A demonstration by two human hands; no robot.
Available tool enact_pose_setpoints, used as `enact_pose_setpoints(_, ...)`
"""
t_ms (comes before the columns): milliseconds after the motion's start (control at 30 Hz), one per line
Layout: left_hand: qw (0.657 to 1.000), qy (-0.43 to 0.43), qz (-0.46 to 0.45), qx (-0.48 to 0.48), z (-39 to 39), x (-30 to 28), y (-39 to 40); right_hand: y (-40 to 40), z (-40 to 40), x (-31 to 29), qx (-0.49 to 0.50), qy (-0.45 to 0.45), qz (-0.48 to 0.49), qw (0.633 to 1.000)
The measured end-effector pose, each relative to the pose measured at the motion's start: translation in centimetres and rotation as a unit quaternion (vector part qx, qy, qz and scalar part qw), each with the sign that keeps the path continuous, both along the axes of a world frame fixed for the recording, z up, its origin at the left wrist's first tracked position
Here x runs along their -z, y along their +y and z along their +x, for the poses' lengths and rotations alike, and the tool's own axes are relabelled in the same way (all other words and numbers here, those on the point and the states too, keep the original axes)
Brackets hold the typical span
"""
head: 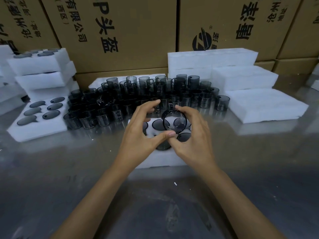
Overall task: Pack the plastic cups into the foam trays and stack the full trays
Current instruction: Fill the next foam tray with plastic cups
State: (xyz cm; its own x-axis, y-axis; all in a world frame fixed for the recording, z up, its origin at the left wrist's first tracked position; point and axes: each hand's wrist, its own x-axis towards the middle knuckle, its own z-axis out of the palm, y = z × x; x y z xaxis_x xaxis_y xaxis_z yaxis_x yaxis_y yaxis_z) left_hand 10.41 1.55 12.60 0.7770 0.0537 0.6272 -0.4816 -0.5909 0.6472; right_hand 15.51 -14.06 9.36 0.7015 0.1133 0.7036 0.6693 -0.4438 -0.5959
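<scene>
Surface: grey, glossy table (250, 178), filling the lower frame.
Centre: foam tray (160, 159), with loose smoky cups (203, 99) massed behind it.
Left: filled tray (37, 131).
Right: stacked foam trays (264, 107).
Back: cardboard boxes (120, 35).

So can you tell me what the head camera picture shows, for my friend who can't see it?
Two bare hands hold a dark see-through plastic cup over a white foam tray on a grey table: the right hand grips its rim, the left hand curls beside it. Behind are many loose cups, a filled tray on the left, white foam stacks and cardboard boxes.
</scene>
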Motion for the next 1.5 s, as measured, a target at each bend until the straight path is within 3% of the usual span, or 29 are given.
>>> enact_pose_setpoints(467,0.998,0.023,0.050,0.008,-0.3,-0.3,1.0,0.7,-1.2,-0.3,-0.020,-0.011,-0.055,0.998)
enact_pose_setpoints(600,0.999,0.019,-0.028,0.001,0.1,-0.6,2.0,0.9,-1.7,-0.2,-0.024,-0.008,-0.105,0.994)
enact_pose_setpoints(900,0.984,0.062,-0.165,-0.013,0.1,-2.0,5.0,4.1,-3.3,0.2,-0.025,-0.008,-0.109,0.994)
enact_pose_setpoints(1133,0.983,0.132,-0.125,-0.035,0.5,-1.0,6.2,4.6,-3.8,0.8,-0.009,-0.023,-0.184,0.983)
enact_pose_setpoints(1500,0.986,0.157,-0.037,-0.042,1.4,0.4,7.7,4.8,-4.4,1.4,0.029,-0.064,-0.217,0.974)
